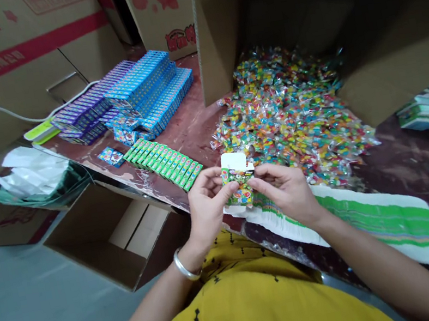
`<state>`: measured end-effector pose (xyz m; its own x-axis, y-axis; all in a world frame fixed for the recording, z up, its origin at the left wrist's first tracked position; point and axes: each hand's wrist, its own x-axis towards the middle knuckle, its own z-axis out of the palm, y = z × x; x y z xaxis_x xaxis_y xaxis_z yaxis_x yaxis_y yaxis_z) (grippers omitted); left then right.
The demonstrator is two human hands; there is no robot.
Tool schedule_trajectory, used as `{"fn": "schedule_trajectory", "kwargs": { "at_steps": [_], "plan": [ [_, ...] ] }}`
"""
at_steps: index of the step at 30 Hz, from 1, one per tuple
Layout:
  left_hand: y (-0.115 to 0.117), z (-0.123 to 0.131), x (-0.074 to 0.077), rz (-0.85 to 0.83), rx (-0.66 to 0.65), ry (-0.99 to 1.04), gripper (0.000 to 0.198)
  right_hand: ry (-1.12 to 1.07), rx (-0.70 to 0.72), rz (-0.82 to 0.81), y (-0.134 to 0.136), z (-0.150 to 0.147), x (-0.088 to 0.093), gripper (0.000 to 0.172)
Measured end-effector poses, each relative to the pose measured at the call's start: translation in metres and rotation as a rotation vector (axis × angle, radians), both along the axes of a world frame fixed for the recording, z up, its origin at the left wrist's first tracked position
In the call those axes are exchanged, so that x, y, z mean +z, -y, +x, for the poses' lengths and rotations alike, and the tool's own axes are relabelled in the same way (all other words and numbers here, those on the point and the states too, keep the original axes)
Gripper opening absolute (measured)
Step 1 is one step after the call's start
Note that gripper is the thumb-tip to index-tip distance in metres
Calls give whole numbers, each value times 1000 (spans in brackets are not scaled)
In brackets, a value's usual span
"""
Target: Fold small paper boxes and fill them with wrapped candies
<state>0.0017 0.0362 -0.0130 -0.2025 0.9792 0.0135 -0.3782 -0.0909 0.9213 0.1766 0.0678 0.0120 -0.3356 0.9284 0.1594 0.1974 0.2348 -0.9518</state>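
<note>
Between my two hands is a small green candy box [237, 185], held upright over the table's front edge with its white top flap raised. My left hand [206, 203] grips its left side, thumb across the front. On the other side my right hand [286, 192] pinches the right edge with thumb and fingers. Just beyond the box lies a heap of clear candy packets [285, 115] filled with colourful sweets. A long row of flat green and white box blanks [382, 216] runs under my right forearm. Left of my hands stands a row of filled-out green boxes [165, 163].
Stacks of blue boxes [144, 92] and purple boxes [83, 109] stand at the back left. A large carton [212, 33] lies open around the candy heap. Below the table edge sit an open cardboard box [86, 235] and a green bag [40, 185] with white paper.
</note>
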Motion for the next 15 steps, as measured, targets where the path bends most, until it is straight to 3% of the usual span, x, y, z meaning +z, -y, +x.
{"fn": "schedule_trajectory", "kwargs": {
  "at_steps": [2,3,6,9,15],
  "plan": [
    [4,4,3,52,113,-70,56,-85,-47,-37,3,-5,-3,14],
    [6,5,4,64,138,-119,61,-117,-59,-41,4,-7,-3,21],
    [10,4,6,56,87,-245,55,-124,-102,45,7,-11,-5,41],
    [10,-1,6,45,-36,-276,45,-54,-135,159,9,-10,-9,33],
    [9,-4,7,12,-222,-243,33,-2,-68,140,4,-6,-8,10]
  ]
}}
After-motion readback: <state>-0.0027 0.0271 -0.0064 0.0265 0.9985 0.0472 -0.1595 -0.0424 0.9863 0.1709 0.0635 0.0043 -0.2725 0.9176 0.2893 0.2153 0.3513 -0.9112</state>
